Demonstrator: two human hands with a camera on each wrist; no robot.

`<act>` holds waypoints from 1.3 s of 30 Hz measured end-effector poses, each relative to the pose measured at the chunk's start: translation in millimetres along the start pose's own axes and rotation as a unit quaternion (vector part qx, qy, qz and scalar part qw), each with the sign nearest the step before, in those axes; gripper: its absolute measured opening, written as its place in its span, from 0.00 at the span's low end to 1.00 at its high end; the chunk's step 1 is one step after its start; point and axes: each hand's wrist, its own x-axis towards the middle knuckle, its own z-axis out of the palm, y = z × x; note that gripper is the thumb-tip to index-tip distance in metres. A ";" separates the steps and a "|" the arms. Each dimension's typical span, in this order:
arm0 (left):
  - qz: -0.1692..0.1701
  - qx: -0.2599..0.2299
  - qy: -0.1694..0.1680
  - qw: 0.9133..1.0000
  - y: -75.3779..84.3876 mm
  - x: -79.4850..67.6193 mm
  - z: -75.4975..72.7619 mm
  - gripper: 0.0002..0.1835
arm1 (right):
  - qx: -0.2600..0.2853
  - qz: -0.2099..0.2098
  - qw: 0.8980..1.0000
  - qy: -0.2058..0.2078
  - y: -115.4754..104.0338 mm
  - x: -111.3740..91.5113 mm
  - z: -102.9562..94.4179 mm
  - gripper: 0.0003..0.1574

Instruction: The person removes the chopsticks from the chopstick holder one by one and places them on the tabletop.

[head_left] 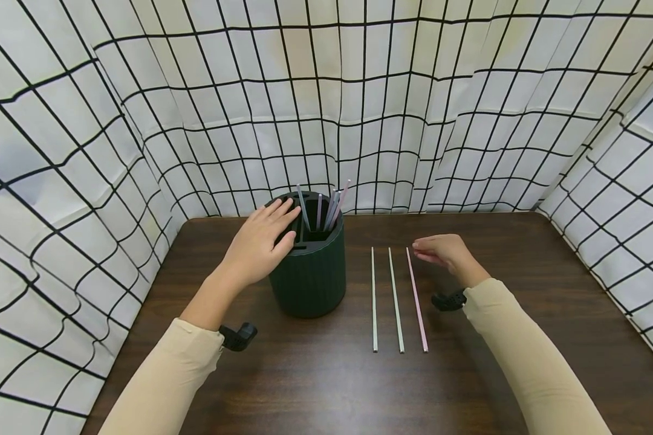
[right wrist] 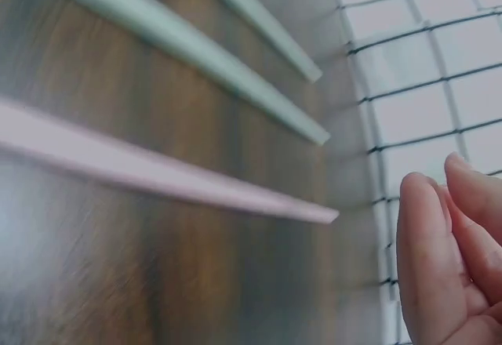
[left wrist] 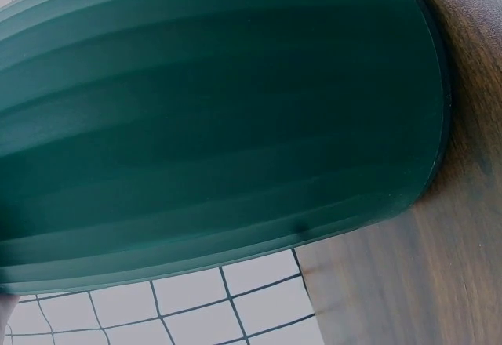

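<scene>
A dark green ribbed pen holder [head_left: 308, 284] with a divided top stands upright on the table. My left hand [head_left: 262, 238] lies over the left part of its top, fingers spread and straight. In the left wrist view the holder's green wall [left wrist: 227, 133] fills most of the picture. Right of the holder lie two pale green sticks [head_left: 373, 299] and a pink stick [head_left: 416, 302], thin and side by side. Close to the far end of the pink one is my right hand [head_left: 441, 251], fingers loosely bent. The right wrist view shows its fingertips [right wrist: 423, 212] apart from the sticks, holding nothing.
Several thin bluish and pinkish sticks [head_left: 332, 208] stand in the holder's right compartment. White panels with a black grid [head_left: 381, 103] wall the brown wooden table [head_left: 305, 386] at the back and sides. A dark wrist camera [head_left: 239, 336] sits on the left wrist.
</scene>
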 end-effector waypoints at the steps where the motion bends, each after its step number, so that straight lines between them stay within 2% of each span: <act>1: 0.000 0.000 0.000 1.000 -0.1 -0.2 0.0 0.30 | 0.005 -0.009 1.000 -0.006 -2.9 -2.0 1.5 0.29; 5: -0.001 0.000 0.001 1.000 -0.7 -0.7 0.0 0.30 | 0.015 -0.044 0.999 -0.026 -16.2 -9.9 11.4 0.29; 12: 0.002 -0.002 0.004 1.000 -1.4 -0.1 0.8 0.30 | 0.035 -0.064 0.996 -0.047 -41.2 -22.0 35.7 0.30; 20: 0.004 0.002 0.003 1.000 -2.1 0.1 -0.2 0.30 | 0.048 -0.095 0.992 -0.064 -69.7 -30.7 63.9 0.27; 27: 0.004 0.003 0.004 1.000 -2.8 1.1 -0.9 0.30 | 0.048 -0.137 0.985 -0.090 -91.1 -41.0 81.5 0.27; 33: 0.006 0.002 0.005 1.000 -1.1 3.3 -0.9 0.30 | 0.061 -0.185 0.973 -0.120 -100.7 -52.2 90.8 0.27; 39: 0.000 -0.001 0.001 1.000 -0.1 1.0 0.4 0.30 | 0.068 -0.226 0.965 -0.112 -103.0 -55.8 102.9 0.27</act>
